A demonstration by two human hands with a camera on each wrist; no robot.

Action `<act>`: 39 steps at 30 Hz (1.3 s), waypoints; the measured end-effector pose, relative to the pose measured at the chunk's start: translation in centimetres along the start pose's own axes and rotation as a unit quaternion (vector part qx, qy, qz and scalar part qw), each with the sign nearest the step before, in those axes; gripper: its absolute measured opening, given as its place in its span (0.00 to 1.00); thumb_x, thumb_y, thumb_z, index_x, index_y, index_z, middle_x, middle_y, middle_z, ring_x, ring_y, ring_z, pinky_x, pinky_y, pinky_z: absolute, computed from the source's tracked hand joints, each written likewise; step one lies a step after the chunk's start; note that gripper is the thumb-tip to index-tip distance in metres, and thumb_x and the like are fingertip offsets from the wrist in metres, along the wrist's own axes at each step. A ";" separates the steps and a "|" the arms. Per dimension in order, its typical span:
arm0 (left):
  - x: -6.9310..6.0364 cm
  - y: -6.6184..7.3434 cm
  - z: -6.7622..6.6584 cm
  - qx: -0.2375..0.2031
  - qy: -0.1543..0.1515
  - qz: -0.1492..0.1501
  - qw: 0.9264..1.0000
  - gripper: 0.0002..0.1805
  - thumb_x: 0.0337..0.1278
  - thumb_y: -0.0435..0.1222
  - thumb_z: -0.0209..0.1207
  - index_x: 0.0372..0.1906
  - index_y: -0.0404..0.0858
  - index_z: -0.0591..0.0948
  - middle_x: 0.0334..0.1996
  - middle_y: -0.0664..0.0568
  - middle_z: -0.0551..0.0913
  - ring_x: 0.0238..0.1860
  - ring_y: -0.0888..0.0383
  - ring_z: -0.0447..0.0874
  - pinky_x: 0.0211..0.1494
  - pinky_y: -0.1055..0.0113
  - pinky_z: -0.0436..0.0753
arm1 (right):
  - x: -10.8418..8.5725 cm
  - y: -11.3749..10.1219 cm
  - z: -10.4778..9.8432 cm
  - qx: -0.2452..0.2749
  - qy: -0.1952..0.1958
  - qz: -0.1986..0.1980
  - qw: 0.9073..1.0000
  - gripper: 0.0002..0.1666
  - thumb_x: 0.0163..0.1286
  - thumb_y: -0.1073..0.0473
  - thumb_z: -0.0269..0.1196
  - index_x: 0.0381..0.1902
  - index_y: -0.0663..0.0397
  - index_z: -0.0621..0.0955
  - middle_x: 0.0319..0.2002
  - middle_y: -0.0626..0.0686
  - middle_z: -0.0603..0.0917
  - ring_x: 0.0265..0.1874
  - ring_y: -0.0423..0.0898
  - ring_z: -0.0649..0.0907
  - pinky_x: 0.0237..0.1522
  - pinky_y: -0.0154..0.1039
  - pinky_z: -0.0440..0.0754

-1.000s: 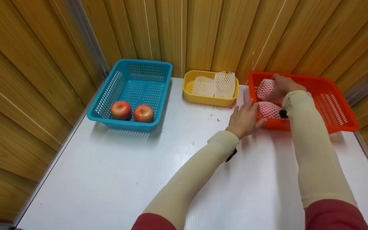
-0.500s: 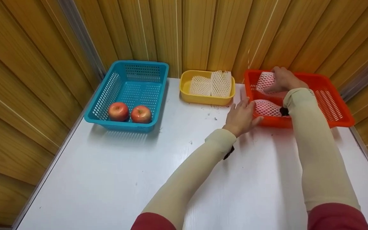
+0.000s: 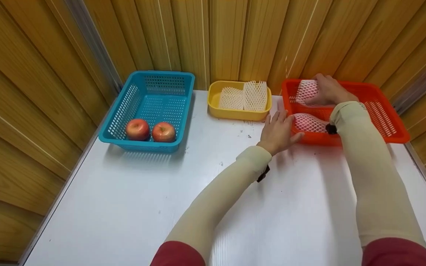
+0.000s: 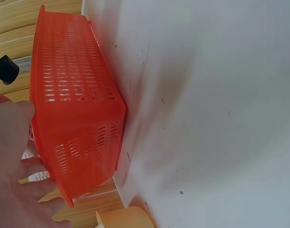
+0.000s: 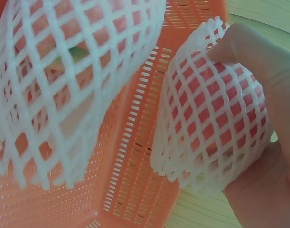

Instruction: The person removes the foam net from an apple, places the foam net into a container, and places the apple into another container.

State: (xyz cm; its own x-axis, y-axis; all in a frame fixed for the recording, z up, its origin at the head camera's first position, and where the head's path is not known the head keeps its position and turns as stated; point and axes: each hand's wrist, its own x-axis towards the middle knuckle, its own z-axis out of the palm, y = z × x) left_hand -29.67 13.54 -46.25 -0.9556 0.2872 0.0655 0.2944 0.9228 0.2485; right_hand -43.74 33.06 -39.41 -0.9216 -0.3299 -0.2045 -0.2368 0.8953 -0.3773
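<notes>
Walls (image 3: 227, 33): brown wood-look panels around the back and both sides, with pale lines.
Tabletop (image 3: 124, 207): white, with small dark specks near its back edge.
Sleeves (image 3: 379, 166): pale on both forearms, dark red higher up.
Red basket (image 3: 381, 114): perforated, at the back right corner of the tabletop.
Blue basket (image 3: 165, 99): perforated, at the back left corner of the tabletop.
Yellow tray (image 3: 235, 113): at the back edge of the tabletop, between the two baskets.
Left hand (image 3: 276, 133): at the red basket's front left corner, fingers spread and nearly straight, thumb apart and over the rim; it touches the basket, how firmly cannot be told.
Right hand (image 3: 329, 90): reaching into the red basket, thumb and fingers curled round a netted fruit.
Held fruit (image 3: 306, 91): reddish, in white foam mesh, by the red basket's back left corner; whether it touches the basket floor cannot be told.
Second netted fruit (image 3: 309, 122): in the red basket's front left corner, its mesh also white.
Foam nets (image 3: 255, 96): two, side by side in the yellow tray, the right one poking above the rim.
Apples (image 3: 164, 132): two, red and yellowish, along the blue basket's front edge, bare.
</notes>
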 end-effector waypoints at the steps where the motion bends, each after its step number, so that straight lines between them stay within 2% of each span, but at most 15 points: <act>1: 0.0 0.0 0.0 -0.004 0.000 0.001 1.000 0.38 0.67 0.66 0.52 0.76 0.54 0.67 0.78 0.56 0.62 0.80 0.53 0.55 0.82 0.51 0.49 | -0.1 0.0 -0.1 0.005 -0.001 0.003 1.000 0.61 0.63 0.41 0.73 0.77 0.66 0.54 0.68 0.75 0.64 0.64 0.73 0.65 0.64 0.75 0.66; 9: 0.0 0.0 -0.2 -0.012 -0.006 -0.001 1.000 0.40 0.66 0.66 0.54 0.77 0.54 0.66 0.79 0.56 0.61 0.80 0.53 0.53 0.82 0.52 0.48 | -0.9 0.1 -0.3 0.021 0.007 0.001 1.000 0.61 0.64 0.41 0.73 0.78 0.64 0.53 0.70 0.75 0.64 0.65 0.73 0.66 0.64 0.75 0.66; 13: -0.1 -0.2 -0.3 -0.019 -0.003 0.001 1.000 0.39 0.66 0.67 0.53 0.76 0.54 0.67 0.77 0.56 0.63 0.80 0.53 0.54 0.82 0.51 0.48 | -1.2 0.2 -0.1 0.031 0.016 0.000 0.999 0.58 0.64 0.43 0.73 0.78 0.63 0.54 0.67 0.73 0.67 0.62 0.71 0.69 0.63 0.73 0.70; 19: 0.0 -0.9 -0.6 -0.040 0.016 0.025 0.999 0.38 0.68 0.67 0.50 0.74 0.51 0.69 0.73 0.58 0.69 0.77 0.56 0.59 0.82 0.53 0.52 | -1.6 0.4 0.0 0.045 0.037 -0.006 0.998 0.57 0.64 0.45 0.73 0.77 0.63 0.56 0.64 0.71 0.70 0.58 0.69 0.72 0.61 0.70 0.74; 23: -0.1 -1.7 -1.1 -0.050 0.017 0.040 0.998 0.40 0.68 0.66 0.50 0.77 0.49 0.66 0.76 0.56 0.66 0.77 0.55 0.59 0.81 0.56 0.55 | -1.9 0.3 -0.2 0.049 0.043 -0.011 0.998 0.57 0.64 0.44 0.74 0.77 0.61 0.56 0.65 0.71 0.70 0.59 0.69 0.72 0.61 0.70 0.74; 29: -0.6 -3.3 -2.2 -0.053 -0.009 0.037 0.998 0.46 0.66 0.67 0.52 0.82 0.52 0.56 0.82 0.56 0.53 0.81 0.52 0.51 0.82 0.55 0.49 | -2.4 0.1 -0.3 0.047 0.053 -0.017 0.997 0.57 0.63 0.44 0.74 0.77 0.61 0.57 0.65 0.70 0.70 0.59 0.69 0.72 0.61 0.70 0.74; 33: -1.0 -4.4 -2.7 -0.053 -0.010 0.039 0.998 0.47 0.65 0.67 0.53 0.83 0.54 0.54 0.82 0.56 0.53 0.81 0.52 0.52 0.82 0.55 0.50 | -2.6 0.2 -0.3 0.049 0.055 -0.014 0.997 0.56 0.63 0.44 0.74 0.77 0.60 0.57 0.65 0.70 0.71 0.59 0.68 0.71 0.62 0.70 0.73; 39: -1.5 -6.0 -3.4 -0.055 -0.011 0.035 0.998 0.46 0.65 0.67 0.54 0.82 0.53 0.58 0.82 0.53 0.55 0.81 0.51 0.52 0.82 0.55 0.51 | -2.7 0.2 0.1 0.056 0.058 -0.020 0.997 0.56 0.63 0.44 0.74 0.77 0.60 0.57 0.64 0.69 0.71 0.58 0.68 0.72 0.62 0.69 0.74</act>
State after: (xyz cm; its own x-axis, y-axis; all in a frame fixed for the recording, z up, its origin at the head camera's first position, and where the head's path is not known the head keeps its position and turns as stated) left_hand -30.03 6.70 -44.60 -0.9316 0.3576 0.0648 0.3569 0.8664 0.3492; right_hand -41.25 34.15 -38.98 -0.9429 -0.3223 -0.0841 -0.2444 0.8409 -0.4829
